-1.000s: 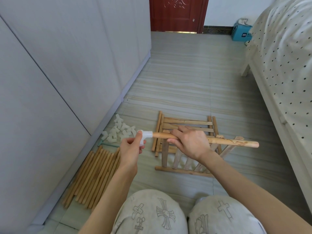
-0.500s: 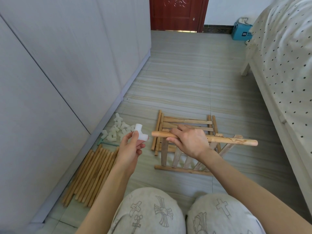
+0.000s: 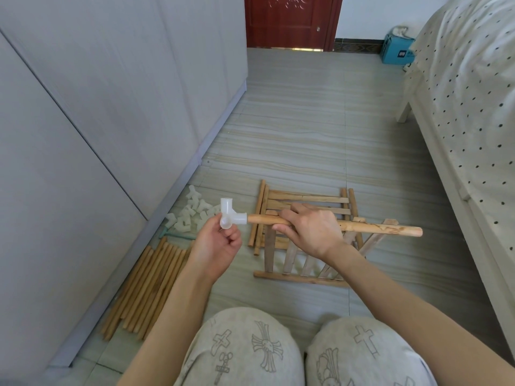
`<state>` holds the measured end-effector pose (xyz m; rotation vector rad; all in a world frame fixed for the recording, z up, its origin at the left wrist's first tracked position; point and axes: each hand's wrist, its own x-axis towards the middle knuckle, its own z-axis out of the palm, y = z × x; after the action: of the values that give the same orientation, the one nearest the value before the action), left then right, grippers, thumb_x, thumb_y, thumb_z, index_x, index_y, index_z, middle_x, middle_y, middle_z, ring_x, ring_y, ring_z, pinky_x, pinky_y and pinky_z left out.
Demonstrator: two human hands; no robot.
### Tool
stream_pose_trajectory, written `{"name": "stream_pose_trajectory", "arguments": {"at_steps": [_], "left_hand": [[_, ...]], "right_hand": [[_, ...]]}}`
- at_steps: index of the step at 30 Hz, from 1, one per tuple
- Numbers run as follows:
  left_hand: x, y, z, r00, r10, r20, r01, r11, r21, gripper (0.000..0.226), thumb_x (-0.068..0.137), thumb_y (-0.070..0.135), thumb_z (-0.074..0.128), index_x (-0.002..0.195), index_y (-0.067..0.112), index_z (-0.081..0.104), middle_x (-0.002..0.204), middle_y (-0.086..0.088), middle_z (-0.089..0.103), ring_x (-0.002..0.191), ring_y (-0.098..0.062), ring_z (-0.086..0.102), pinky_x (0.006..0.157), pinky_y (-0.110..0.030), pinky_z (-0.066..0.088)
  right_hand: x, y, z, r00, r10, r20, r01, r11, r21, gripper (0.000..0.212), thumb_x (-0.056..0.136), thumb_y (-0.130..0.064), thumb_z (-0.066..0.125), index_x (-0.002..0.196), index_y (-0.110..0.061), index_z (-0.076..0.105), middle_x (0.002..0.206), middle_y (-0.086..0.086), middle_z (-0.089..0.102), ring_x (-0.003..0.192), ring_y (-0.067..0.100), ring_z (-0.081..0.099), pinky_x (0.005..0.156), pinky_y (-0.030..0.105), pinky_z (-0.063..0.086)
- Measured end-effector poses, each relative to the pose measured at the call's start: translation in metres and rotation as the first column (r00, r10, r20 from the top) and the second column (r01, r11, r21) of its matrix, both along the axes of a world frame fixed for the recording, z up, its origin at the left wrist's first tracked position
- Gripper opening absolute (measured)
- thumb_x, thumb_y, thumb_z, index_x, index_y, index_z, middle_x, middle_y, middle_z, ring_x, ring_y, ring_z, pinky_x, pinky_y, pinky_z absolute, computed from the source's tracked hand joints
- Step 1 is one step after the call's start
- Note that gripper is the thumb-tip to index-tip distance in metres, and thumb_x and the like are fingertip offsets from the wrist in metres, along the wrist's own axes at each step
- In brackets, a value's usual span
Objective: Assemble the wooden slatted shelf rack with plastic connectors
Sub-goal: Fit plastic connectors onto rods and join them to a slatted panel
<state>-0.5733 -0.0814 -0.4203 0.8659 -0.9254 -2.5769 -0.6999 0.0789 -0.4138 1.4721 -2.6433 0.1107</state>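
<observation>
My right hand (image 3: 309,232) grips a round wooden rod (image 3: 381,229) held level above the floor. My left hand (image 3: 216,245) pinches a white three-way plastic connector (image 3: 230,217), one socket of which meets the rod's left end. Beneath the rod lie wooden slatted panels (image 3: 303,200) stacked flat on the floor. A pile of several white connectors (image 3: 192,214) sits by the cabinet base. A bundle of loose wooden rods (image 3: 145,288) lies at the lower left.
Grey cabinet doors (image 3: 111,107) run along the left. A bed (image 3: 473,107) with a dotted cover stands along the right. My knees (image 3: 292,355) fill the bottom. A red door (image 3: 291,20) and a blue box (image 3: 395,52) are at the far end of the tiled floor.
My left hand pulled the connector off the rod's end, turned it, and brought it back against the rod's left tip. The rod and my right hand barely moved.
</observation>
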Motion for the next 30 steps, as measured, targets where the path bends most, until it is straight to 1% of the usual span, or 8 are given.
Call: {"name": "stream_pose_trajectory", "arguments": {"at_steps": [9,12,14,19,22,24,28,30], "left_hand": [[-0.002,0.001,-0.004,0.993,-0.084,0.077,0.093,0.988,-0.126,0.022,0.097,0.022,0.032,0.101,0.008,0.049,0.055,0.0,0.041,0.052,-0.011,0.038,0.052,-0.024,0.033],[-0.005,0.0,0.0,0.986,-0.106,0.128,0.136,0.957,-0.258,0.029,0.098,0.036,0.038,0.101,0.013,0.054,0.06,0.0,0.044,0.056,-0.012,0.041,0.055,-0.024,0.032],[-0.004,-0.001,0.002,0.982,-0.129,0.141,0.173,0.915,-0.364,0.024,0.099,0.035,0.041,0.107,0.018,0.056,0.071,-0.001,0.048,0.062,-0.011,0.046,0.059,-0.023,0.034],[0.003,-0.003,0.001,0.959,-0.133,0.249,0.267,0.716,-0.645,0.028,0.103,0.022,0.034,0.122,0.034,0.049,0.102,0.005,0.054,0.084,-0.009,0.051,0.072,-0.023,0.039],[-0.002,0.0,0.0,0.933,-0.128,0.336,0.351,0.528,-0.773,0.031,0.102,0.014,0.031,0.128,0.028,0.042,0.1,0.006,0.055,0.086,-0.007,0.053,0.074,-0.024,0.039],[-0.005,0.002,-0.001,0.922,-0.141,0.361,0.383,0.466,-0.797,0.026,0.102,0.012,0.031,0.124,0.024,0.039,0.091,0.005,0.056,0.092,-0.014,0.055,0.078,-0.027,0.037],[-0.005,0.008,-0.004,0.943,-0.164,0.291,0.334,0.504,-0.796,0.006,0.099,0.019,0.042,0.105,0.022,0.042,0.087,0.002,0.064,0.088,-0.013,0.065,0.072,-0.027,0.041],[-0.011,0.008,-0.002,0.958,-0.112,0.265,0.281,0.56,-0.779,0.012,0.096,0.032,0.048,0.095,0.02,0.046,0.09,-0.002,0.067,0.087,-0.014,0.068,0.074,-0.03,0.049]], "right_hand": [[0.002,0.003,0.0,1.0,0.022,0.016,-0.021,0.998,-0.053,0.046,0.094,-0.055,0.031,0.112,-0.023,0.06,0.097,-0.001,0.059,0.087,0.018,0.058,0.052,0.026,0.034],[0.002,0.003,0.0,1.0,0.025,0.01,-0.024,0.998,-0.061,0.047,0.094,-0.055,0.031,0.112,-0.024,0.06,0.097,-0.001,0.059,0.086,0.017,0.058,0.052,0.025,0.032],[0.002,0.003,0.0,1.0,0.022,0.006,-0.022,0.998,-0.058,0.047,0.094,-0.056,0.03,0.114,-0.025,0.059,0.097,-0.002,0.059,0.087,0.016,0.058,0.052,0.024,0.032],[0.002,0.003,0.001,0.999,0.042,0.009,-0.041,0.994,-0.097,0.045,0.094,-0.054,0.034,0.11,-0.022,0.062,0.094,0.0,0.06,0.084,0.018,0.059,0.051,0.025,0.033],[0.003,0.003,0.001,0.999,0.048,-0.002,-0.048,0.994,-0.098,0.045,0.094,-0.055,0.034,0.111,-0.023,0.061,0.094,-0.001,0.059,0.084,0.018,0.059,0.051,0.024,0.032],[0.004,0.004,0.003,0.999,0.054,0.002,-0.053,0.992,-0.111,0.043,0.093,-0.053,0.039,0.109,-0.021,0.063,0.092,0.001,0.06,0.082,0.02,0.06,0.05,0.025,0.032],[0.007,0.003,0.007,0.996,0.08,-0.042,-0.084,0.991,-0.108,0.035,0.089,-0.047,0.055,0.094,-0.015,0.068,0.082,0.004,0.064,0.072,0.022,0.063,0.045,0.024,0.032],[0.008,0.002,0.006,0.993,0.089,-0.079,-0.097,0.99,-0.105,0.033,0.085,-0.044,0.062,0.084,-0.012,0.068,0.075,0.004,0.064,0.067,0.022,0.064,0.041,0.023,0.033]]}}
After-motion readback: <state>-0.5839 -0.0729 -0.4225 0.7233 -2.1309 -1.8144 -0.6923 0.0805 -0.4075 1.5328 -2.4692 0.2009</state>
